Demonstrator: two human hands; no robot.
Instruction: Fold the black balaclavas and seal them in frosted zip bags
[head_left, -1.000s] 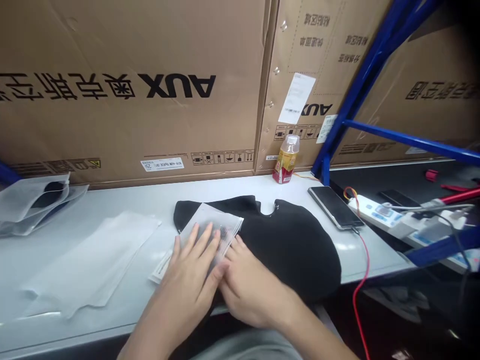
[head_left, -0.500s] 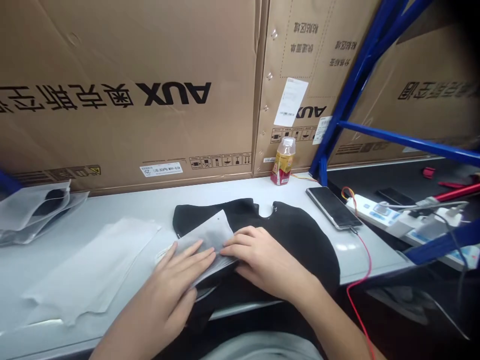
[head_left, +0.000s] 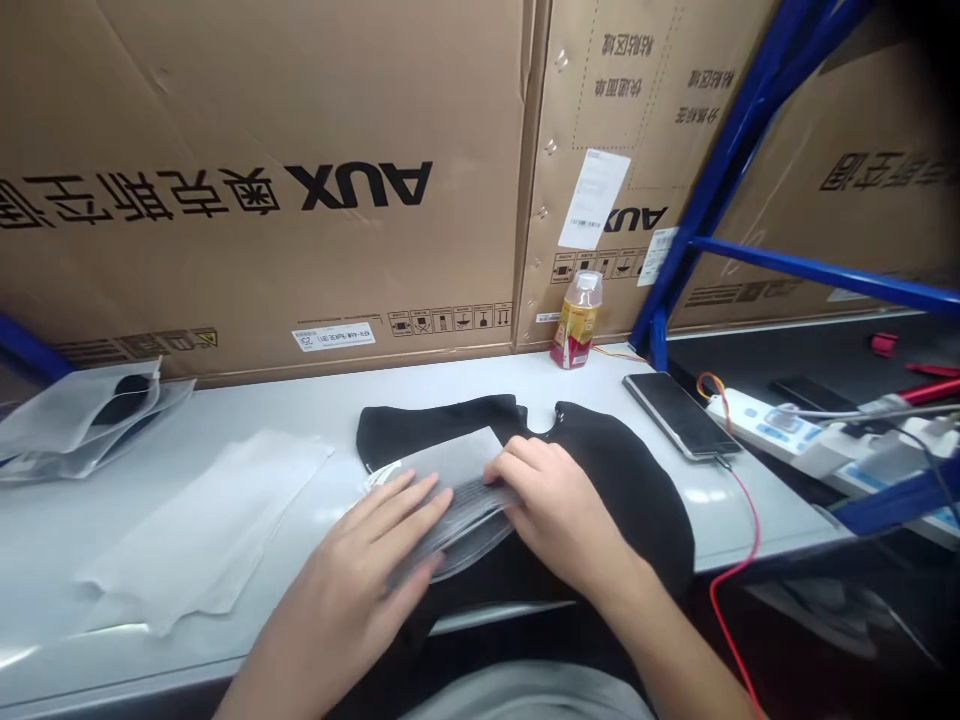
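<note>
A stack of greyish frosted plastic bags (head_left: 454, 460) lies over a black soft fabric piece (head_left: 615, 480) at the table's front edge. Several layered edges show on the stack's near side. My left hand (head_left: 375, 550) holds its left part, fingers stretched across the top and thumb along the near edge. Closed at the right end is my right hand (head_left: 555, 500), its fingertips pinching the bags' edge. The black fabric has a notch at its far side and spreads out under and to the right of the stack.
Loose white translucent sheets (head_left: 217, 520) lie left on the table (head_left: 315, 395). Clear pouches (head_left: 90, 410) sit farther left. At the back stand a drink bottle (head_left: 577, 320) and large cartons (head_left: 255, 100). A phone (head_left: 679, 415) with a red cable, power strips (head_left: 780, 425) and a blue frame (head_left: 705, 190) are right.
The bag stack has shifted slightly right and turned, with its layered near edges now more visible. Both hands moved right with it. The whole view has shifted a little.
</note>
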